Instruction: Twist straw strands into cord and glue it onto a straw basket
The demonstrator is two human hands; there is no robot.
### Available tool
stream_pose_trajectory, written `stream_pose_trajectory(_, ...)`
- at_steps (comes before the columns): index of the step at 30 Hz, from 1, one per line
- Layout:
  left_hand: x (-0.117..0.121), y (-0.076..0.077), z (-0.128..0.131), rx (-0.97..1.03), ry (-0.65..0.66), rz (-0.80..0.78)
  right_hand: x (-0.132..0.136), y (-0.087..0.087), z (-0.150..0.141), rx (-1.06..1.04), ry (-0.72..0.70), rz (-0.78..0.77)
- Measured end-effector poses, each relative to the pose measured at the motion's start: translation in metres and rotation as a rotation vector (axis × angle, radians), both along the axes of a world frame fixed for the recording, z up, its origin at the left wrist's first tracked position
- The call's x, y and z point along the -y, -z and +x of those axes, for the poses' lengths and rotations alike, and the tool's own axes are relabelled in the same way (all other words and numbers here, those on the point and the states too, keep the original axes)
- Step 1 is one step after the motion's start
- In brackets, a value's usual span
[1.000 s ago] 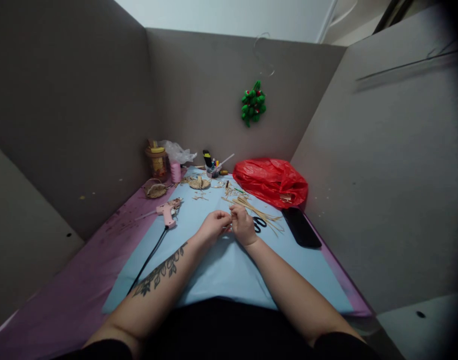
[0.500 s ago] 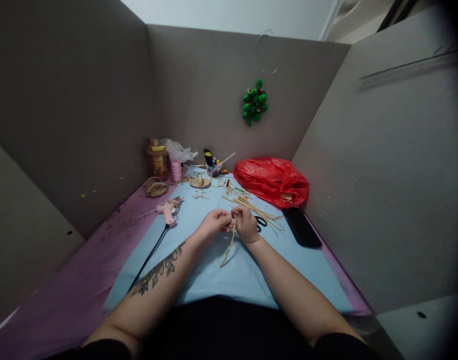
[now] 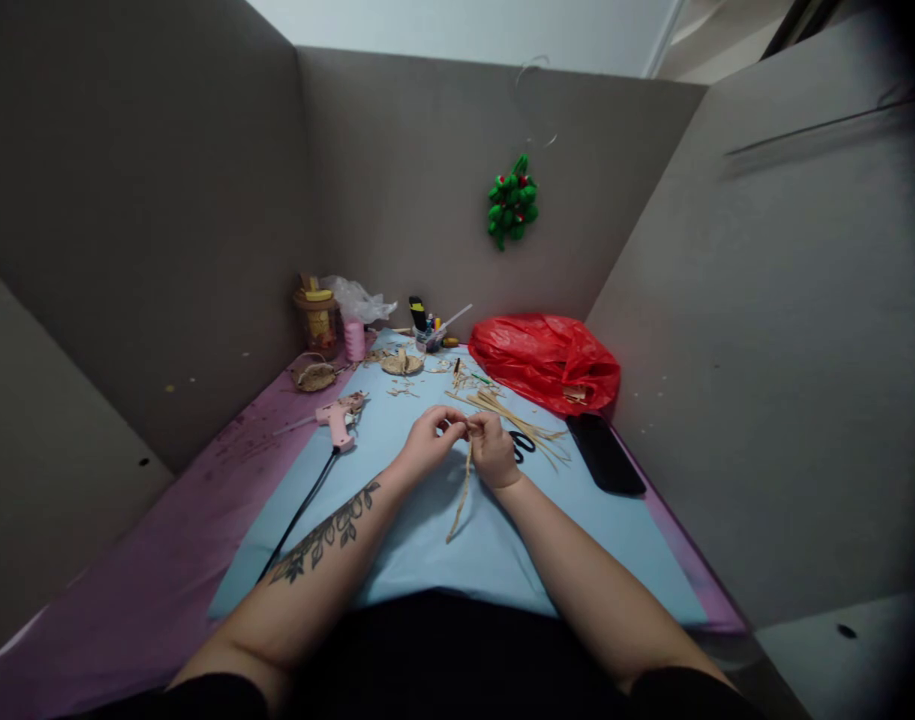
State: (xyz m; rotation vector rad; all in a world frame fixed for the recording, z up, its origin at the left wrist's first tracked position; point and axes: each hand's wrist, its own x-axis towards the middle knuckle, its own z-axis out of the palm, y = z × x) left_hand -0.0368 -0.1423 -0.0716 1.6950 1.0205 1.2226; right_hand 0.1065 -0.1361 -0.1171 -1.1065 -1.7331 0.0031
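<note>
Between our two hands, over the middle of the blue sheet (image 3: pixel 419 545), a thin straw strip (image 3: pixel 463 495) hangs down, its lower end pointing toward us. Our right hand (image 3: pixel 494 452) has thumb and fingers closed on the strip near its top. Our left hand (image 3: pixel 431 440) has its fingers curled in, the tips meeting those of the right; we cannot tell whether they grip the strip too.

Just beside our right hand we see the black handles of the scissors (image 3: pixel 522 447), and beyond them a loose bundle of straw (image 3: pixel 502 405). Farther to the right lies a flat black phone (image 3: pixel 605 455), with a crumpled red bag (image 3: pixel 543 355) behind it.

To the left of our hands a pink glue gun (image 3: pixel 338 428) rests on its side, its black cord (image 3: pixel 299 520) running back toward our left forearm. Past it, on the purple cloth (image 3: pixel 149 570), sits a small basket (image 3: pixel 316 378). A woven disc (image 3: pixel 402 365) lies at the far end of the sheet, near a pink spool (image 3: pixel 354 343) and a cup of pens (image 3: pixel 429 340).
</note>
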Motion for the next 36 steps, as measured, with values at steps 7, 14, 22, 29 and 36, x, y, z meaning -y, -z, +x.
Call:
stream_pose_trajectory(7,0.002,-0.004,0.000,0.036,0.063,-0.025,-0.001,0.003,0.000,-0.018,-0.029,-0.040)
stream_pose_trajectory(14,-0.004,0.000,-0.005,0.156,0.057,-0.137,0.006,-0.003,-0.003,-0.237,-0.166,-0.166)
stream_pose_trajectory(22,-0.005,0.004,-0.010,0.102,0.095,-0.256,0.004,-0.008,0.001,-0.572,-0.211,-0.246)
stream_pose_trajectory(29,-0.003,0.002,-0.013,0.055,0.174,-0.276,-0.001,-0.012,0.003,-0.750,-0.237,-0.245)
stream_pose_trajectory(36,-0.004,0.002,-0.014,-0.034,0.171,-0.326,-0.004,-0.013,0.006,-0.875,-0.253,-0.226)
